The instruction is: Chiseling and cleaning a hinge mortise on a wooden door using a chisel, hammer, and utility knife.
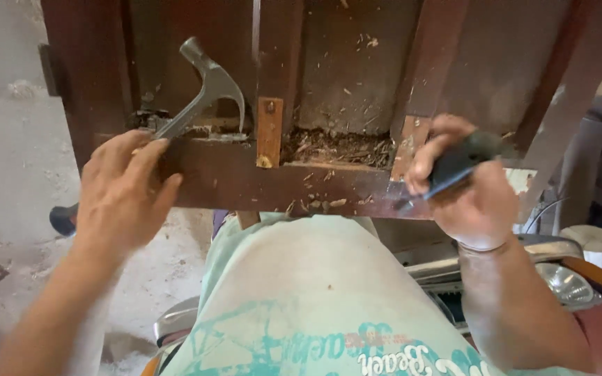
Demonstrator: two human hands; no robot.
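Nearest the lens, a pale green shirt [301,292] fills the bottom. Left hand [123,191] is closed on a hammer [203,90] whose handle runs up and right, claw head over the dark wooden frame [245,184]. Right hand [472,188], well apart at the frame's other end, is clamped on a black-handled tool [454,167] pointing down-left at the wood. Splinters [336,146] lie in the recess between them; concrete floor [8,153] lies below left.
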